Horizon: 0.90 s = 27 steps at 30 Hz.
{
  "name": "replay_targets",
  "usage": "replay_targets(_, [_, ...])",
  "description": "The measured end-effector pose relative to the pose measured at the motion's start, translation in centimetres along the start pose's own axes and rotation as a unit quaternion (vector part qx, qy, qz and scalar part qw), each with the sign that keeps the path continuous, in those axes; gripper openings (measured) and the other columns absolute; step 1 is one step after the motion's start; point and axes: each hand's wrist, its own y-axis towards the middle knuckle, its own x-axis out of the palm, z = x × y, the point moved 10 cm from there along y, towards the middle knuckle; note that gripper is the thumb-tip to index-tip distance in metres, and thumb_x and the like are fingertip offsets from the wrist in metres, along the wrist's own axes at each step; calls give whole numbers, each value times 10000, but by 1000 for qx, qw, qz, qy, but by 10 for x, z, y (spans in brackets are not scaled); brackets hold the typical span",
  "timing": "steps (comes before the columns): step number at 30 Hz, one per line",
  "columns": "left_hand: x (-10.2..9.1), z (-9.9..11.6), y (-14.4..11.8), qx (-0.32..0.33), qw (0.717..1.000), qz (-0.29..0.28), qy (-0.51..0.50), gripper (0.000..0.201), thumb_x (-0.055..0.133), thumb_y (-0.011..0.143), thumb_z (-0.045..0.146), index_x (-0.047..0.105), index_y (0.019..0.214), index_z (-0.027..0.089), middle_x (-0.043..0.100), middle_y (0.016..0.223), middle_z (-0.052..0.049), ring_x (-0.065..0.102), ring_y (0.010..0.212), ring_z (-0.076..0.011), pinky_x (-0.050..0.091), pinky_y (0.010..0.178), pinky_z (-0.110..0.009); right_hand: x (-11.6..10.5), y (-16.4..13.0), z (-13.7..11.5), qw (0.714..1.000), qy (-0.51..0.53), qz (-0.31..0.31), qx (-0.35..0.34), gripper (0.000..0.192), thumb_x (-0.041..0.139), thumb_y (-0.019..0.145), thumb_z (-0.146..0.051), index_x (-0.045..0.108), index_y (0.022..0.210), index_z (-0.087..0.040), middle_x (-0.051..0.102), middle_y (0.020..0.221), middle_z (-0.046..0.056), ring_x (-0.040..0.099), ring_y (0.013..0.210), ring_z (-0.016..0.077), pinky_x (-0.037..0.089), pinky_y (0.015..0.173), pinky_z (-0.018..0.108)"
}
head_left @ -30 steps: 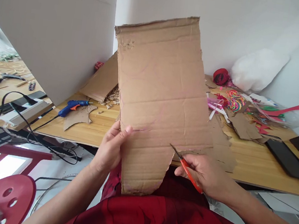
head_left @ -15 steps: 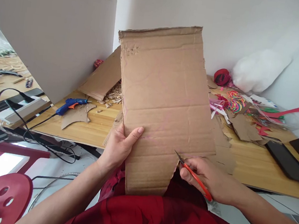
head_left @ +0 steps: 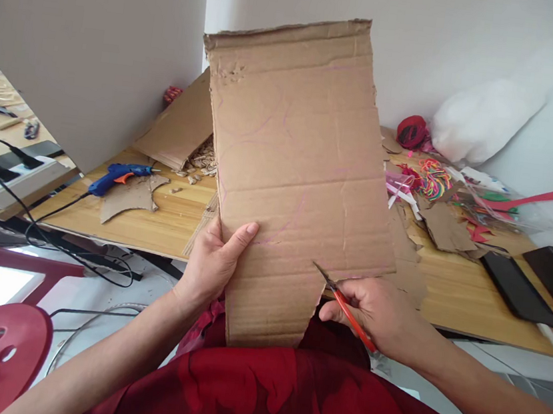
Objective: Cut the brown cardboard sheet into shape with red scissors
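Note:
A large piece of brown cardboard (head_left: 294, 149) is held up in front of me, tilted, its lower end close to my lap. Faint pink curves are drawn on it, and a notch is cut out of its lower right side. My left hand (head_left: 221, 250) grips the left edge, thumb on the front face and fingers hidden behind. In my right hand (head_left: 369, 312) are scissors with orange handles (head_left: 353, 320). Their dark blade lies over the cardboard at the inner corner of the notch; the other blade is hidden.
A blue glue gun (head_left: 121, 178) rests on the wooden table (head_left: 168, 224) beside a cardboard scrap (head_left: 130, 201). Coloured cords (head_left: 431, 179), scraps and a black phone (head_left: 521, 287) lie at right. A power strip (head_left: 12, 181) with cables and a red chair (head_left: 2, 348) are at left.
The cardboard and both hands appear slightly higher and further left, while the whole view has also shifted. The scissors stay at the notch, their tip reaching slightly further onto the cardboard.

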Motion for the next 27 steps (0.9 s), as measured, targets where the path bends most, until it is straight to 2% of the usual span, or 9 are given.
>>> replay_targets(6, [0,13,-8,48,996,20,79,468,763,837,407,652,1228,173,738,1226,-101,700,1124,-283,577,964,-391,12,-19,11,987,121,-71,78,447,656,860,-621,520,789,-201,419,622,-62,333,547,104,250,485,238])
replay_targets(12, [14,16,-9,45,995,-16,82,396,750,851,401,662,1171,184,745,1209,-83,696,1133,-267,578,963,-373,-4,-36,-4,998,-51,-31,34,445,598,930,-586,486,728,-206,511,641,-32,404,583,126,260,532,272])
replay_targets(18, [19,7,-6,5,998,-28,56,459,748,848,408,638,1231,180,733,1240,-97,693,1143,-279,579,973,-395,5,-39,1,994,51,-86,41,489,522,943,-655,483,766,-201,436,675,-37,360,595,117,253,516,262])
replay_targets(21, [14,7,-6,14,998,-12,54,502,765,835,395,615,1267,188,736,1231,-90,697,1132,-274,583,966,-389,4,-46,10,991,57,-99,66,470,588,920,-627,467,758,-203,409,689,-41,348,607,115,268,522,252])
replay_targets(27, [15,-4,-6,-25,999,-13,29,472,766,825,419,640,1215,186,742,1208,-103,706,1107,-308,607,907,-409,0,-49,10,992,50,-96,71,480,595,908,-643,472,754,-205,438,693,-28,368,609,122,290,524,248])
